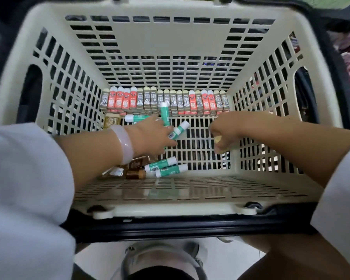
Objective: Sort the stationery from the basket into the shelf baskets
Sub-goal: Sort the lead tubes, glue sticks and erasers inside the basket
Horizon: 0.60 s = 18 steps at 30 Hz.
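Note:
A cream slatted basket [170, 43] fills the view. Along its far floor edge stands a row of red and olive "2B" lead boxes [164, 101]. Green-and-white glue sticks lie on the floor: one at the left [132, 118], two near the front [166, 167]. My left hand [153, 136] reaches into the basket and grips two glue sticks [171, 123], one pointing up, one angled right. My right hand [225, 132] is closed around pale yellow-green items [218, 140], mostly hidden by the fingers.
Small brown packets [134, 167] lie under my left wrist, and a gold-brown one [111, 121] sits at the left wall. The basket's black handle [180, 225] crosses the near rim. A shoe [162, 257] and white floor show below.

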Tool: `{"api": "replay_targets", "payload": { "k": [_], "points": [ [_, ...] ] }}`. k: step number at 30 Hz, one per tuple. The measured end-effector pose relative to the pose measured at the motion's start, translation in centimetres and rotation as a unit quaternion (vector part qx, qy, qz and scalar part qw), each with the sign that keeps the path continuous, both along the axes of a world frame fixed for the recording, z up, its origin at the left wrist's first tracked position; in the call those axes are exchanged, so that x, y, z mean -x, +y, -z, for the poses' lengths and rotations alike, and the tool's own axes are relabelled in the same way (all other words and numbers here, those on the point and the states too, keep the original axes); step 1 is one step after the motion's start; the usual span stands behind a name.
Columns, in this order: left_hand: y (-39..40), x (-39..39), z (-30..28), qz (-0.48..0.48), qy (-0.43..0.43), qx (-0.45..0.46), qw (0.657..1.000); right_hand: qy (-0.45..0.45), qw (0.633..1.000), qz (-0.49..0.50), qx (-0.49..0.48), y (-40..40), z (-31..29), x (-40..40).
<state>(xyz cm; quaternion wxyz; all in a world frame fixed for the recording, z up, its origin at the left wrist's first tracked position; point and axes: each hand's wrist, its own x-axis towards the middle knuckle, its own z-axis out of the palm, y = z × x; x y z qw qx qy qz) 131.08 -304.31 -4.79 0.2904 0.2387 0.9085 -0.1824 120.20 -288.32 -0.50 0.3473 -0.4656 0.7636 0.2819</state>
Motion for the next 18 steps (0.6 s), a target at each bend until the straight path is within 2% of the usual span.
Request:
{"api": "replay_targets", "payload": {
  "k": [2,4,5,9,13,18],
  "points": [
    [-1.7,-0.9,-0.9,-0.093,-0.042,-0.115,0.988,-0.008,1.0,-0.02,-0.008,0.1,-0.1,-0.9],
    [-3.6,-1.9,-1.4,-0.196,-0.014,-0.214,0.957,-0.005,1.0,-0.027,0.001,0.2,-0.3,-1.3],
    [-4.5,-2.5,-1.5,-0.229,0.008,-0.228,0.946,-0.004,1.0,-0.028,0.007,0.4,-0.4,-1.3],
    [-5.8,-4.2,-0.5,-0.26,-0.019,-0.166,0.951,0.011,0.999,-0.044,0.005,1.4,-0.9,-1.4],
    [-4.0,-3.4,0.5,-0.257,0.019,-0.17,0.951,-0.007,0.999,-0.033,-0.026,2.6,0.0,-2.0],
    [-2.7,-3.1,1.8,-0.275,0.009,-0.171,0.946,-0.024,0.994,-0.032,-0.105,2.3,1.1,-1.8]
  ]
}}
